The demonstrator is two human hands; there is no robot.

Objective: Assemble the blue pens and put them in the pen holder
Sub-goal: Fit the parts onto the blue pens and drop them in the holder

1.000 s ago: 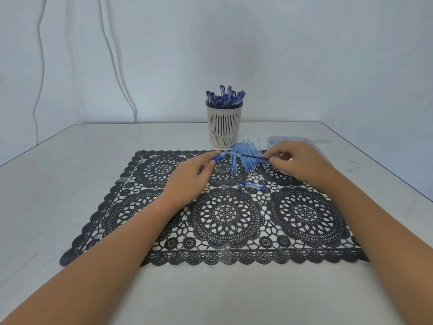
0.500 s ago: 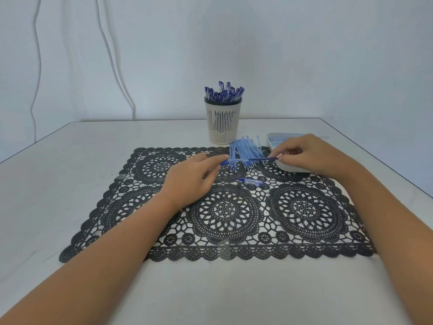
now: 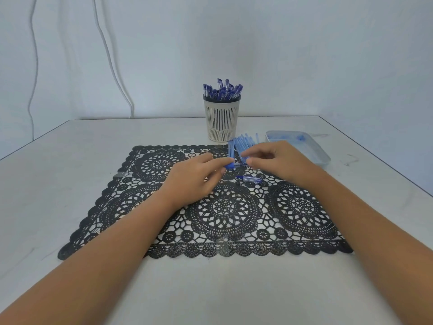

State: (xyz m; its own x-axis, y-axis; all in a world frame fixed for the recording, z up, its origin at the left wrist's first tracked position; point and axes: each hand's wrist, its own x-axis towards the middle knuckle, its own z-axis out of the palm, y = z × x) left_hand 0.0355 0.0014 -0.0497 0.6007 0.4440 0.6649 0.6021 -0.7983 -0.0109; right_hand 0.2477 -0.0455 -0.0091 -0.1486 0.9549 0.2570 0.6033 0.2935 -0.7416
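Though close, both hands (image 3: 194,180) (image 3: 280,165) on pen (image 3: 237,164).

1. A mat (image 3: 225,214) lies on the table (image 3: 70,165).
2. A pen holder (image 3: 221,120), pens (image 3: 222,90) in it, stands just behind the mat.
3. Pen barrels (image 3: 242,143) lie before the holder, a tray (image 3: 322,158) to their right.
4. A cap (image 3: 249,179) lies on the mat, before the barrels.

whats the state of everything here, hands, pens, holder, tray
left hand: pinching the blue end of the pen
right hand: pinching its other end
pen: held level between both hands, over the mat
pen holder: upright, packed with capped pens
pen barrels: loose pile at the mat's far edge
short pen piece: lying loose on the mat, untouched
tray: flat on the table, nearly empty
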